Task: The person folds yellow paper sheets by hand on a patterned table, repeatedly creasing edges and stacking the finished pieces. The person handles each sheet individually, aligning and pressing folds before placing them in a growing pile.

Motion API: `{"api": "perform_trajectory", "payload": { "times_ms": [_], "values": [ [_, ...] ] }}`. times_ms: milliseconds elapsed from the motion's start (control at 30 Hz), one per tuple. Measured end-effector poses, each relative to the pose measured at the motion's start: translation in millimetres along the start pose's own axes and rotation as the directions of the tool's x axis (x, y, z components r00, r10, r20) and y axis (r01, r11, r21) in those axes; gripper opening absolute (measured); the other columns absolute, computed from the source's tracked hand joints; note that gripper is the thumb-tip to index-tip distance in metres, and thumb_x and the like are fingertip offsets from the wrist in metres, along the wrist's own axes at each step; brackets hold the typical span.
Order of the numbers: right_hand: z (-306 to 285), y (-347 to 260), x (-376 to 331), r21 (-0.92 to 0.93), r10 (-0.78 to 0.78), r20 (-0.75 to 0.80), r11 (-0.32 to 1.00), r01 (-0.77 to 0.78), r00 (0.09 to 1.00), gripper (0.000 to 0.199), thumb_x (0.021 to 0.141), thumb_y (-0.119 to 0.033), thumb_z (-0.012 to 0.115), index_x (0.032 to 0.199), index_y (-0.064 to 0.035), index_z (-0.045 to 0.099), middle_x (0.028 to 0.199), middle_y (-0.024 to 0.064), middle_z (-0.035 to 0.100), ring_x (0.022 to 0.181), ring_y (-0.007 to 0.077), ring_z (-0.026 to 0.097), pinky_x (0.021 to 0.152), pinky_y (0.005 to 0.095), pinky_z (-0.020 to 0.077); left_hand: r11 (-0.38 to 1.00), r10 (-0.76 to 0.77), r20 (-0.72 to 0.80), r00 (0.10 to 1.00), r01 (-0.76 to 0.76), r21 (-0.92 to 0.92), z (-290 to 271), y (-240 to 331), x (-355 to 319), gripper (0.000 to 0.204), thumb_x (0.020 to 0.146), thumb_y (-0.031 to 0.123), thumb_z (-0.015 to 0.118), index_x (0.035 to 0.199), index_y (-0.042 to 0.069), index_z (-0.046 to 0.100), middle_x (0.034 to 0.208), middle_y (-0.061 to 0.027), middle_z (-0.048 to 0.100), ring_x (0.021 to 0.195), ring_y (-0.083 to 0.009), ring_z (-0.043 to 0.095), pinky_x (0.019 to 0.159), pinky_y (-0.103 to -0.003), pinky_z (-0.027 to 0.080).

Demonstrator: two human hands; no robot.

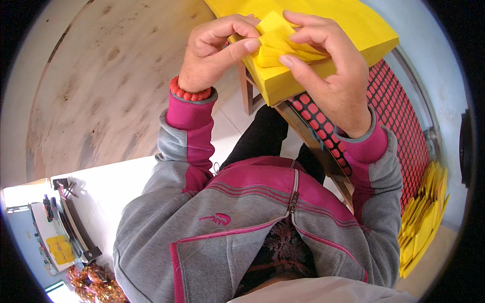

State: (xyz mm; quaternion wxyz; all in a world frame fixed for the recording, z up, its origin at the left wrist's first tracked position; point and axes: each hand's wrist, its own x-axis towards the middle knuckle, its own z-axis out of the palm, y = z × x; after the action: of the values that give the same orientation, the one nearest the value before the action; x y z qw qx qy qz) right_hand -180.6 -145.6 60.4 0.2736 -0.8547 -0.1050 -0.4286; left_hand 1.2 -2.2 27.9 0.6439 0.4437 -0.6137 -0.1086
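Observation:
Both my hands are raised at the top of the view around a bright yellow folded piece that looks like paper, with several layered pleats fanned out. My left hand pinches its left edge between thumb and bent forefinger. On the other side, my right hand has its thumb at the lower edge and curved fingers over the upper right edge, gripping the piece. Directly beneath lies a large flat-sided yellow block or stack, partly covered by my hands.
A wooden board fills the left. Below the yellow block is a red and black patterned surface with a wooden frame. Yellow folded pieces are piled at the lower right. A shelf stands at the far lower left.

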Motion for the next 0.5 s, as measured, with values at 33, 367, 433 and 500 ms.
{"api": "perform_trajectory", "payload": {
  "times_ms": [33,367,433,500],
  "values": [
    [0,-1,0,0.001,0.009,-0.014,1.0,-0.009,1.0,0.016,0.088,-0.004,0.071,0.101,0.0001,0.063,0.125,0.0184,0.065,0.105,0.0267,0.067,0.09,0.0322,0.0518,1.0,-0.019,-0.018,1.0,0.018,-0.007,1,0,-1,0.005,0.093,0.006,0.068,0.092,0.001,0.068,0.09,-0.0003,0.067,0.092,-0.0106,0.061,0.111,-0.039,0.04],
    [-11,-3,9,-0.045,-0.183,0.104,0.981,0.189,0.978,0.017,0.082,-0.006,0.076,0.093,-0.0008,0.064,0.123,0.0266,0.063,0.098,0.0349,0.068,0.088,0.0363,0.0556,0.997,-0.022,-0.241,0.97,0.039,0.067,8,-17,-14,0.01,0.099,0.001,0.06,0.108,0.0,0.062,0.104,-0.0062,0.069,0.094,-0.0105,0.064,0.084,-0.024,0.05],
    [-10,-2,8,-0.073,-0.183,0.12,0.979,0.192,0.976,0.016,0.084,-0.006,0.074,0.094,-0.0004,0.064,0.121,0.0251,0.064,0.098,0.0341,0.068,0.088,0.0356,0.0549,0.996,-0.025,-0.271,0.962,0.048,0.08,9,-19,-17,0.01,0.099,0.0,0.06,0.108,0.0,0.062,0.105,-0.0069,0.069,0.095,-0.0111,0.064,0.084,-0.024,0.05],
    [-8,-1,7,-0.115,-0.173,0.149,0.975,0.191,0.974,0.014,0.087,-0.006,0.072,0.097,0.0001,0.063,0.123,0.0215,0.065,0.101,0.031,0.067,0.088,0.0346,0.0531,0.997,-0.044,-0.316,0.948,0.061,0.044,11,-19,-19,0.01,0.098,0.0,0.06,0.108,0.0,0.062,0.108,-0.0082,0.069,0.096,-0.012,0.064,0.085,-0.025,0.05]
  ]
}}
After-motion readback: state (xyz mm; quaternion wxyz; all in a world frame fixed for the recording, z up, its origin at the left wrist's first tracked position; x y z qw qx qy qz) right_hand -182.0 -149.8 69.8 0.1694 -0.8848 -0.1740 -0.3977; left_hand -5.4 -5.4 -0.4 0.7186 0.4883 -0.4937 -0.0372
